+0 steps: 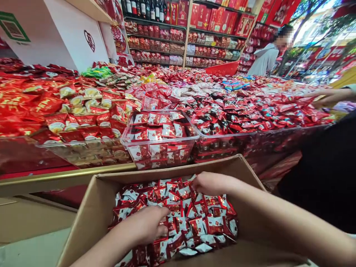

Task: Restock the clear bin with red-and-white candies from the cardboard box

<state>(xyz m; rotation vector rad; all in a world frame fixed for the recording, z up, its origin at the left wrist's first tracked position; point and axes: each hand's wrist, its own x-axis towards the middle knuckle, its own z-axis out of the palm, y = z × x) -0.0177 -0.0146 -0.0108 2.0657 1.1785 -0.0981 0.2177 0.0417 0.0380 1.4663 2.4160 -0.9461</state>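
At the left we see red durian packets (73, 126) heaped on the display, and below them the left wall of an open cardboard box (80, 213). Our left hand (150, 224) reaches into it palm inward, thumb and forefinger parted by a gap; whether the fingers grip anything we cannot tell. Beyond the box's far edge stands a clear plastic tub (191, 138), filled with similar-looking packets. Inside the box, the red-and-white wrapped sweets (180, 211) lie in a loose layer without one common direction: a few near the front right have their long axis running side to side, one nearer the middle slants up to the right, and others are turned away from us. They lie between our two hands, under the left fingers and around the right fingertips. Our right hand (210, 183) is bent down at the heap's far side, fingers curled, tips hidden, so we cannot tell what it holds. At far right, another person's hand (328, 98) reaches over the display packets.
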